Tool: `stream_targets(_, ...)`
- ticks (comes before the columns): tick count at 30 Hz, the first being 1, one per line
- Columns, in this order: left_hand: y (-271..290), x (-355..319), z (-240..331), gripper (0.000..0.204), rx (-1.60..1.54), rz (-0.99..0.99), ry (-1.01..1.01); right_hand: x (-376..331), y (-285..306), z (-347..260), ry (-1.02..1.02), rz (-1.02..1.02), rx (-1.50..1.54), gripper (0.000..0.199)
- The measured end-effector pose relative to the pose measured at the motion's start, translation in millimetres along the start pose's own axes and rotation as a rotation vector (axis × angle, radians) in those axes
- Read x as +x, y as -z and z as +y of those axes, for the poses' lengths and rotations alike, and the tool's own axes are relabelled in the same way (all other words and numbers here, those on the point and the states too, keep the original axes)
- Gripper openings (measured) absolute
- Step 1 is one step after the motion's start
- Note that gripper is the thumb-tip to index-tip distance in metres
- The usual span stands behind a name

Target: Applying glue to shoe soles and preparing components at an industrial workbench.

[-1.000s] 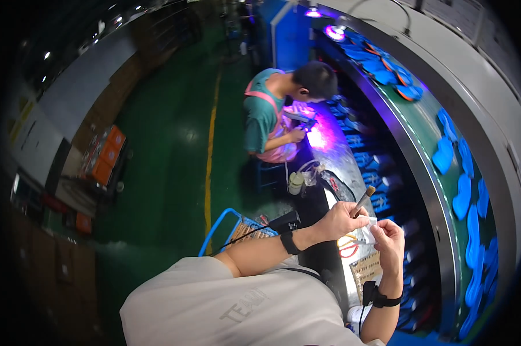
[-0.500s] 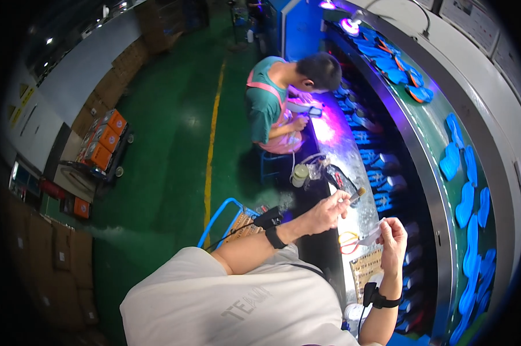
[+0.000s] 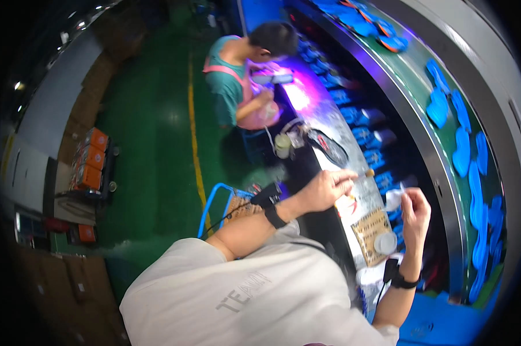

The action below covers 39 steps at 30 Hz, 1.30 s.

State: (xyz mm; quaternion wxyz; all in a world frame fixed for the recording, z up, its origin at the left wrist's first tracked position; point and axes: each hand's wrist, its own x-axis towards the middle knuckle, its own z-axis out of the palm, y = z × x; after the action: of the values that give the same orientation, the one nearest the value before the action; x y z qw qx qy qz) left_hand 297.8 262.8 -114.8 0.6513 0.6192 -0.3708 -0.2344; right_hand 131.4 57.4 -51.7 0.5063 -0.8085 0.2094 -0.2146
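Hands over a long tabletop (image 3: 329,124)

Two hands: left hand (image 3: 325,189) pinches a thin stick (image 3: 361,175), right hand (image 3: 415,209) grips a small white piece (image 3: 394,198), too blurred to identify; one co-worker (image 3: 243,75) behind.

Blue soles (image 3: 462,153) ride a green conveyor (image 3: 417,95).
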Motion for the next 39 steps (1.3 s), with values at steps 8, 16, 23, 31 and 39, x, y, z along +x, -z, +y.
stream_targets(8,-25.3,15.0,-8.4,0.025,-0.151,-0.155,0.057,-6.7,0.8,-23.0,-0.027,-0.181,0.066,0.009)
stream_targets(16,-43.4,20.5,0.4,0.023,-0.142,-0.225,0.094,5.1,3.9,-19.8,-0.037,-0.293,0.051,0.011)
stream_targets(23,-44.4,29.5,-10.4,0.023,-0.249,-0.241,0.104,5.5,10.2,13.9,-0.027,-0.112,0.306,0.009)
stream_targets(31,-45.8,41.9,-23.8,0.02,-0.073,-0.207,0.1,19.0,27.0,40.1,-0.289,-0.044,0.337,0.012)
stream_targets(39,-56.9,52.6,-37.1,0.024,-0.011,-0.248,0.151,12.7,20.8,-7.7,0.082,-0.44,-0.127,0.014)
